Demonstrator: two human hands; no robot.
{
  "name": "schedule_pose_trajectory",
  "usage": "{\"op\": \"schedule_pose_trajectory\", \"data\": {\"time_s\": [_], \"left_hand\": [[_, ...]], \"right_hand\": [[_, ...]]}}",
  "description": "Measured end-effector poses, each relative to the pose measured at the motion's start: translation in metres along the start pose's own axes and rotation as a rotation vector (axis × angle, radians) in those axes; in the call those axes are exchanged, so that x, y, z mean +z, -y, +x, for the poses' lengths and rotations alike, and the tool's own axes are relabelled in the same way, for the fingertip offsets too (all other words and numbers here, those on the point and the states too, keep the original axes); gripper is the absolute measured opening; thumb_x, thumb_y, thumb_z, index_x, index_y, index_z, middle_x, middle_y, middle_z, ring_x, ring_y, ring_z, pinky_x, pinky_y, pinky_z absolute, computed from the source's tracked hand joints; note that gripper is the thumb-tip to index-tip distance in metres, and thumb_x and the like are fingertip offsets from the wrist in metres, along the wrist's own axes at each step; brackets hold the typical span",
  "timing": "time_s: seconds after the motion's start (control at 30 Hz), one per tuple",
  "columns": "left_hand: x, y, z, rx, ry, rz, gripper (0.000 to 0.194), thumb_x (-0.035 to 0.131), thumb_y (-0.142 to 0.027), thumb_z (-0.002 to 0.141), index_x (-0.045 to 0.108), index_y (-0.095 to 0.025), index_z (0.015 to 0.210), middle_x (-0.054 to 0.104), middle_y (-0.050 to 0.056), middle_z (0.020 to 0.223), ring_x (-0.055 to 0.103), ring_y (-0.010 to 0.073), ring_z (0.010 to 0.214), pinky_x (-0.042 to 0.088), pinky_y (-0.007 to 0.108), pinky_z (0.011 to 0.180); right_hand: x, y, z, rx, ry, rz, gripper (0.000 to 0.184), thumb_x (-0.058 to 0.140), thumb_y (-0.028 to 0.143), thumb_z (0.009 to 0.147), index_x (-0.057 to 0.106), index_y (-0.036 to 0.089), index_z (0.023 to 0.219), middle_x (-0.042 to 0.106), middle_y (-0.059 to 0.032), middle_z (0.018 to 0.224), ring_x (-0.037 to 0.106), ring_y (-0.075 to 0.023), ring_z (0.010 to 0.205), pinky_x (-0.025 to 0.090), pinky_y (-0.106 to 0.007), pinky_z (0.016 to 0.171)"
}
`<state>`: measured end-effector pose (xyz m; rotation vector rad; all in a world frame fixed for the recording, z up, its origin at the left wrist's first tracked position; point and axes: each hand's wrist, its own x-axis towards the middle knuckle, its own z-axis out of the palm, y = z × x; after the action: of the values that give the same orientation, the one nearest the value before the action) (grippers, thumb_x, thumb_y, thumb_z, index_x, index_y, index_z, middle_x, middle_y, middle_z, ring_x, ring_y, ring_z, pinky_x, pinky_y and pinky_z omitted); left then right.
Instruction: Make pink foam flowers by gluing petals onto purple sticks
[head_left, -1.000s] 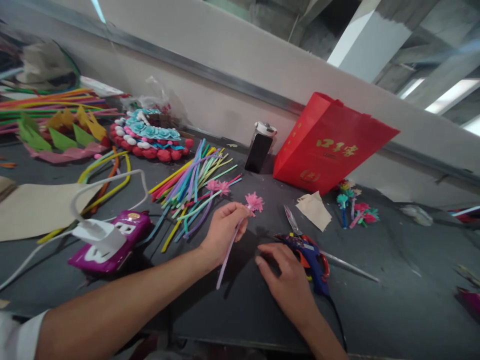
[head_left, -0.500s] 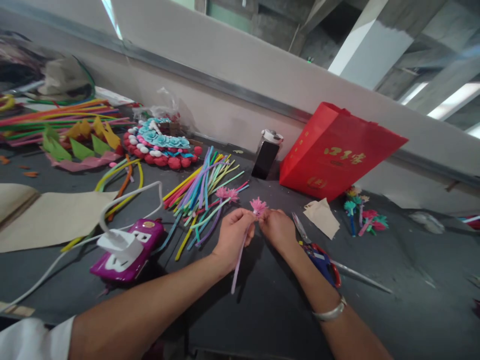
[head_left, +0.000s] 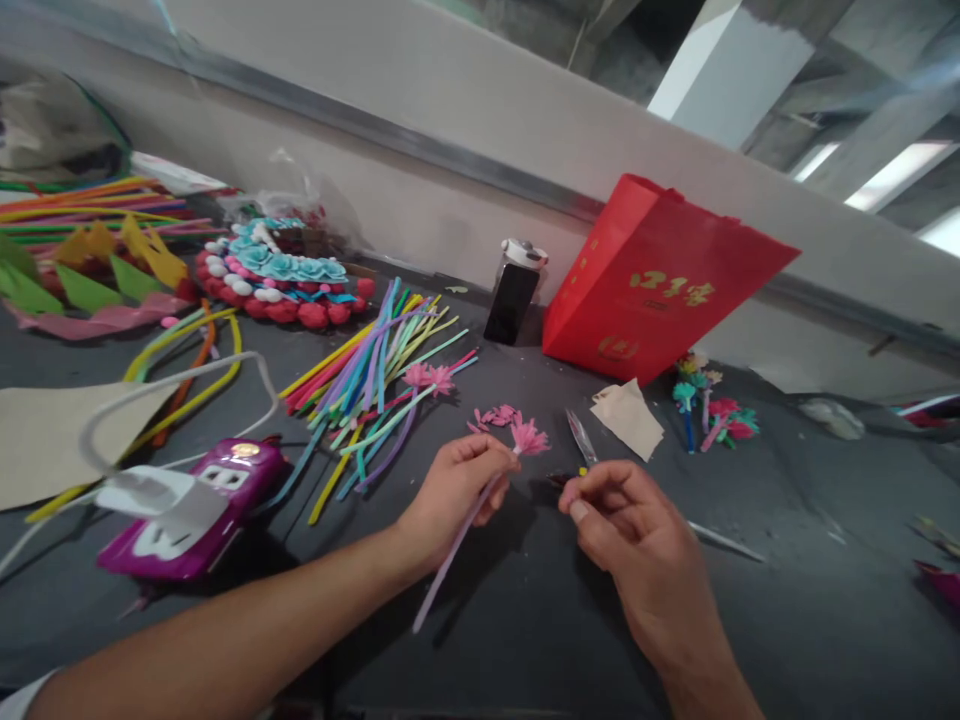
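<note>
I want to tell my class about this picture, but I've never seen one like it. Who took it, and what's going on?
There is no machine here, just a person's two bare hands. One camera, worn on the head, looks forward and down past the arms. The left hand pinches a purple stem topped by a pink flower. The right hand is apart from it, fingertips close together; I can't tell if they hold something small. On the dark table lie colorful stems and loose pink petals. Farther back stands a big red bag.
</note>
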<state>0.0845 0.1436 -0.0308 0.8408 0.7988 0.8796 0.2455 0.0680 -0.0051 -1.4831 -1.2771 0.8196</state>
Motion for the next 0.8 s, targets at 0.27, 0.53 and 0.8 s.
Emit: {"op": "schedule_pose_trajectory", "data": {"time_s": [0.27, 0.53, 0.8], "left_hand": [[0.004, 0.003, -0.003, -0.100, 0.084, 0.095, 0.013, 0.057, -0.028, 0.073, 0.059, -0.016, 0.067, 0.046, -0.006, 0.039, 0.032, 0.0057, 0.032, 0.024, 0.018, 0.033], [0.003, 0.003, -0.002, -0.128, 0.103, 0.091, 0.013, 0.055, -0.028, 0.071, 0.058, -0.017, 0.065, 0.046, -0.006, 0.039, 0.033, 0.0057, 0.031, 0.023, 0.018, 0.032], [0.004, 0.003, -0.003, -0.143, 0.140, 0.092, 0.011, 0.055, -0.026, 0.070, 0.059, -0.017, 0.066, 0.045, -0.006, 0.039, 0.032, 0.0056, 0.031, 0.022, 0.017, 0.032]], "right_hand": [[-0.008, -0.009, -0.001, 0.102, -0.030, 0.214, 0.023, 0.070, 0.032, 0.083, 0.069, 0.023, 0.103, 0.068, -0.0029, 0.085, 0.051, -0.0080, 0.054, 0.041, -0.022, 0.047], [0.000, -0.011, 0.001, -0.066, -0.150, -0.054, 0.013, 0.071, 0.033, 0.081, 0.073, 0.023, 0.090, 0.071, -0.0027, 0.088, 0.060, -0.0122, 0.068, 0.051, -0.024, 0.061], [0.002, -0.014, 0.007, -0.243, -0.204, -0.263, 0.012, 0.069, 0.036, 0.083, 0.073, 0.025, 0.084, 0.066, -0.0047, 0.107, 0.063, -0.0187, 0.091, 0.052, -0.034, 0.080]]}}
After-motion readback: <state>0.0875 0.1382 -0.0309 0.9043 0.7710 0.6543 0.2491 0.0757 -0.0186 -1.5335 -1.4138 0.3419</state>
